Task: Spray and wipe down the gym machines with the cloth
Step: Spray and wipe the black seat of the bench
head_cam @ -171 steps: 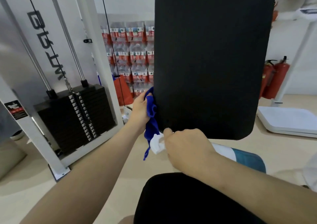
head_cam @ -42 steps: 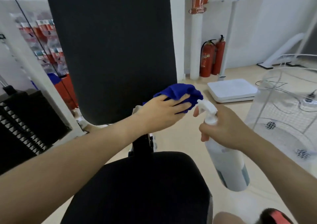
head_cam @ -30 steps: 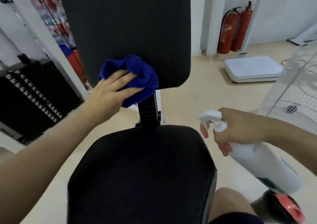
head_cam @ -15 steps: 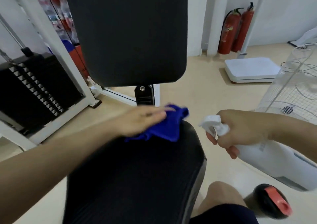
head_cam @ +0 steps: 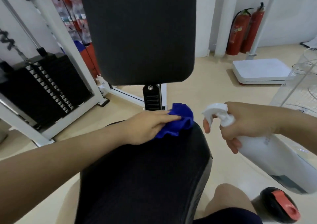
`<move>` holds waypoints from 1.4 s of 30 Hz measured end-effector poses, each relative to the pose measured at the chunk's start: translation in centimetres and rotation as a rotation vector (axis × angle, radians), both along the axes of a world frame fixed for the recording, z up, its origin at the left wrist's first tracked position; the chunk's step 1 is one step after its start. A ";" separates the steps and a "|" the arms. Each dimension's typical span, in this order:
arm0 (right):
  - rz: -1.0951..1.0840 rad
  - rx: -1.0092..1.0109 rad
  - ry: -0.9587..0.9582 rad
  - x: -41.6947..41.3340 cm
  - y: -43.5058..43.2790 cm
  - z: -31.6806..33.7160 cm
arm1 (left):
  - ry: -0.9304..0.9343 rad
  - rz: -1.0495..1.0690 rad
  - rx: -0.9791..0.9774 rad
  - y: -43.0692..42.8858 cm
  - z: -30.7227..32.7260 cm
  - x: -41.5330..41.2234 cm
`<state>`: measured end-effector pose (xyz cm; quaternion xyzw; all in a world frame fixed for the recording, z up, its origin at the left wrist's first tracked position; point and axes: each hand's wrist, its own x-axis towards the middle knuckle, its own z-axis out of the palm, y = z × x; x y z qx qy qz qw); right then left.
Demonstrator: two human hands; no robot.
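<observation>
A black padded seat (head_cam: 145, 172) fills the lower middle, with the black back pad (head_cam: 139, 31) upright behind it. My left hand (head_cam: 145, 127) presses a bunched blue cloth (head_cam: 178, 122) flat onto the seat's far right corner, fingers straight. To the right of the seat, my right hand (head_cam: 240, 126) grips the neck of a white spray bottle (head_cam: 274, 157). Its index finger hangs by the trigger and the nozzle points left toward the cloth.
A black weight stack (head_cam: 42, 88) in a white frame (head_cam: 68, 40) stands at left. Two red fire extinguishers (head_cam: 245, 30) and a white scale platform (head_cam: 260, 71) are at the back right. A clear fan guard (head_cam: 301, 86) is at right. My knee (head_cam: 228, 201) and a black-and-red knob (head_cam: 279, 205) sit below.
My left hand carried the cloth from the back pad down onto the seat and slid it to the far right corner. The right hand with the bottle stayed beside the seat.
</observation>
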<state>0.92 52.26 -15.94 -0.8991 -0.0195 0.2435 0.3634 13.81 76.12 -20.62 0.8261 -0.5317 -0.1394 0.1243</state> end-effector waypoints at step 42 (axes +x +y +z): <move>0.472 -0.532 -0.146 3.4 19.5 4.8 | 1.547 1.381 -1.016 16.3 2.4 -3.9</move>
